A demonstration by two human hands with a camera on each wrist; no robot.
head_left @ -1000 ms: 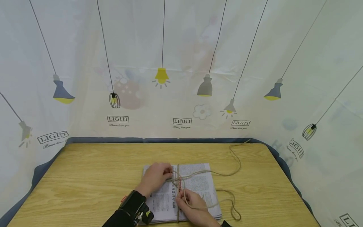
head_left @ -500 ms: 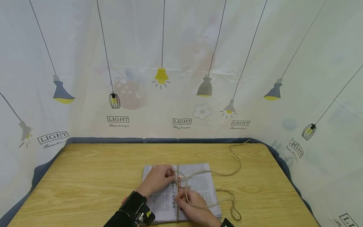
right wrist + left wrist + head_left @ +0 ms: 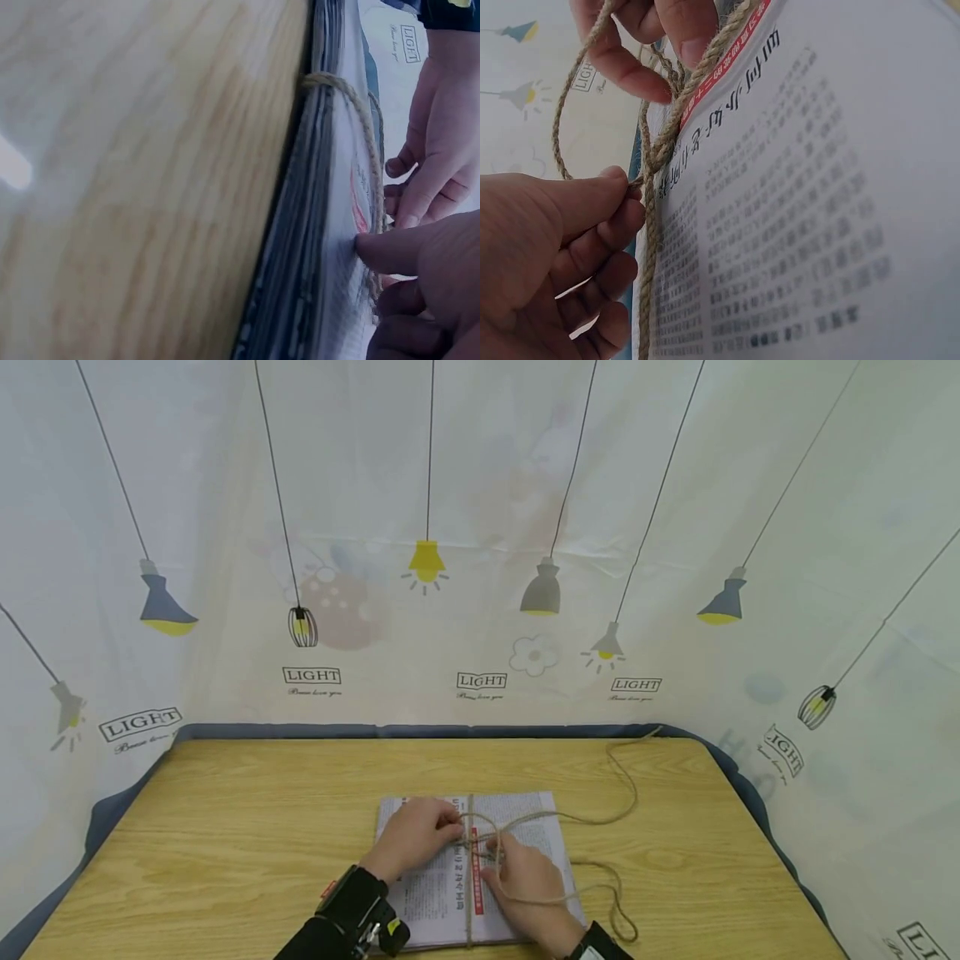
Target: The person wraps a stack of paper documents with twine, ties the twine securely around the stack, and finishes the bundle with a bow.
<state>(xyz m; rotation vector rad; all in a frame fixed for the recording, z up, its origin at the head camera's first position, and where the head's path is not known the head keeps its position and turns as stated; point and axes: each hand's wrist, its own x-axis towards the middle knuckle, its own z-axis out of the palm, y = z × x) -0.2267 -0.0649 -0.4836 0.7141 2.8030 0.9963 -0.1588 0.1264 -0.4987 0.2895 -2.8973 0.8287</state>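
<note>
Left hand [image 3: 412, 833] is pinching twine [image 3: 657, 154], probably light and pliant, best held near where it crosses. Whether right hand [image 3: 531, 878] is gripping, I cannot tell.

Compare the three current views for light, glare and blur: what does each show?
Head view: soft, fairly even light, "LIGHT" lettering legible on the lamp-print backdrop; left wrist view: twine fairly crisp, small print on the newspaper stack blurred; right wrist view: white glare on the wooden tabletop at the picture's left edge, detail generally soft.
</note>
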